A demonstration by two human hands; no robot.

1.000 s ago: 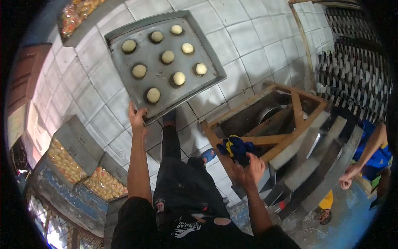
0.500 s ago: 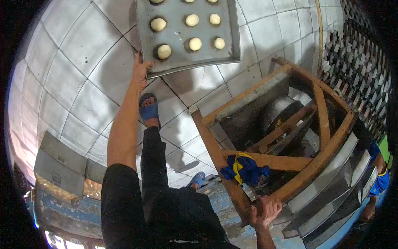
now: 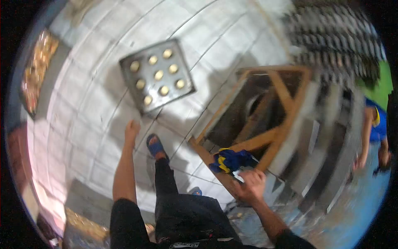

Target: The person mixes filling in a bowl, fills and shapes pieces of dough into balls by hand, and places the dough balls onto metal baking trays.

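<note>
Left hand point(image 3: 132, 129) outstretched near tray point(image 3: 150, 85) with 9 dough balls point(image 3: 158, 75); right hand point(image 3: 250, 185) at wooden frame point(image 3: 258, 138); grips unclear.

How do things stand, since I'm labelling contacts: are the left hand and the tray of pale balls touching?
Apart. The head view, though blurred, shows floor between the left hand and the nearest corner of the tray.

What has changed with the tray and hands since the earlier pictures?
The left hand has let go of the tray, which has moved away from it, apparently down onto the tiled floor. Unchanged: nine dough balls on the tray, the right hand at the wooden frame, the blue-and-yellow cloth on it.
</note>
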